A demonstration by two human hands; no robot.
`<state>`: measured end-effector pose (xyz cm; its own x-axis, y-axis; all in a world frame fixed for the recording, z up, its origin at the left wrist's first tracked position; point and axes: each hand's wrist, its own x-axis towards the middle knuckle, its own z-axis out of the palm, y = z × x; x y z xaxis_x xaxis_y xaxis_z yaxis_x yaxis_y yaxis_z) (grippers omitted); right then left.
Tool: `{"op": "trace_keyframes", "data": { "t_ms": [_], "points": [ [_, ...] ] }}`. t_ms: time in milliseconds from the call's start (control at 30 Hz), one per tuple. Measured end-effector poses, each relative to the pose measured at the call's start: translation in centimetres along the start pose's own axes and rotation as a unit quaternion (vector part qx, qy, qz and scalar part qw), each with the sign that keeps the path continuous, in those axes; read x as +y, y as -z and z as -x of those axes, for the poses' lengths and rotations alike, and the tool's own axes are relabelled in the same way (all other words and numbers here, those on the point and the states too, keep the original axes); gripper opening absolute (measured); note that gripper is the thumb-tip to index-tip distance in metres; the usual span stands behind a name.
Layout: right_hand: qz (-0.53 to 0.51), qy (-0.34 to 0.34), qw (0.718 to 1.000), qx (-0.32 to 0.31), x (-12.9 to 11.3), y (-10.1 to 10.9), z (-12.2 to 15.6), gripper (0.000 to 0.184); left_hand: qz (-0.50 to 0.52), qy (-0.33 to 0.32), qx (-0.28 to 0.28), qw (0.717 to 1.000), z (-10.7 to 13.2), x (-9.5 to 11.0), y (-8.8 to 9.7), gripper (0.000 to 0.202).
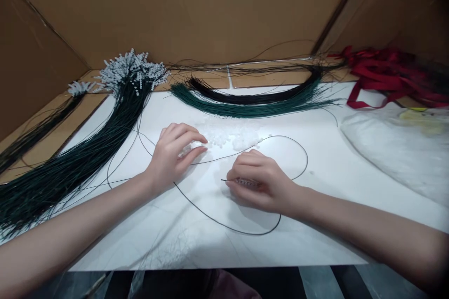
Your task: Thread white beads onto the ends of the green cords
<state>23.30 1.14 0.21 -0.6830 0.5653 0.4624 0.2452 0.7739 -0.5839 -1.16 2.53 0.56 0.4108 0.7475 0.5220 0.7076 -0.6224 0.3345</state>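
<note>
While two bare hands work above a white board (326,210), brown walls (196,9) stand on three sides: left, back, right. Board lies on a brown tabletop (72,126), which shows along the left and back.

Left hand (171,149): thumb and fingers curved, a gap between the tips; can't tell if it has hold of a bead. Right hand (259,180): fingers curled nearly closed, pinching a dark wire (223,180) near its end, a short row of white beads on it, partly hidden by the fingers. Wire is at board centre, right of the left hand. Thin loops curve around both hands; can't tell if one wire or several.

Counts: two beaded bundles at left, one thick (105,135), one thin (38,124), white heads toward the back. Two bare bundles at back, side by side, one black (245,99), one green (245,111). One patch of loose beads (245,138) just beyond the hands, too many to count. One tangled heap of red ribbon (382,79), back right. One clear bag (396,145) near it, yellow patch on top.
</note>
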Motion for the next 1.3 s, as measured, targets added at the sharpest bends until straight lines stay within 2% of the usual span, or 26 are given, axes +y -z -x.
{"op": "trace_keyframes", "data": {
  "t_ms": [200,467,600,767,867,1000,1133,1300],
  "points": [
    [-0.020,-0.009,1.000,0.015,0.3,-0.2,0.0,0.013,-0.035,0.003,-0.050,0.998,0.0,-0.4,-0.6,0.006],
    [-0.034,-0.004,0.999,0.021,0.2,-0.2,-0.1,0.010,-0.033,0.016,-0.064,0.997,-0.1,0.0,-0.4,0.012],
    [-0.031,-0.015,0.999,0.028,0.3,-0.2,0.0,0.011,0.073,0.002,-0.052,0.996,0.1,0.4,0.0,0.012],
    [-0.036,-0.024,0.999,0.032,0.2,-0.1,0.0,0.011,0.194,-0.025,-0.078,0.978,1.0,1.5,0.2,0.012],
    [-0.043,-0.022,0.998,0.036,0.1,-0.1,0.0,0.011,0.272,0.030,-0.078,0.959,1.4,2.3,0.1,0.011],
    [-0.054,-0.024,0.998,0.036,0.1,0.0,-0.1,0.010,0.379,0.110,-0.087,0.915,1.6,3.0,-0.1,0.013],
    [-0.066,-0.024,0.997,0.031,0.3,-0.1,-0.1,0.009,0.422,0.128,-0.093,0.893,1.6,3.1,-0.2,0.016],
    [-0.066,0.003,0.998,0.023,0.5,-0.2,-0.1,0.009,0.434,0.123,-0.095,0.887,1.5,3.0,-0.2,0.018]
  ]
}}
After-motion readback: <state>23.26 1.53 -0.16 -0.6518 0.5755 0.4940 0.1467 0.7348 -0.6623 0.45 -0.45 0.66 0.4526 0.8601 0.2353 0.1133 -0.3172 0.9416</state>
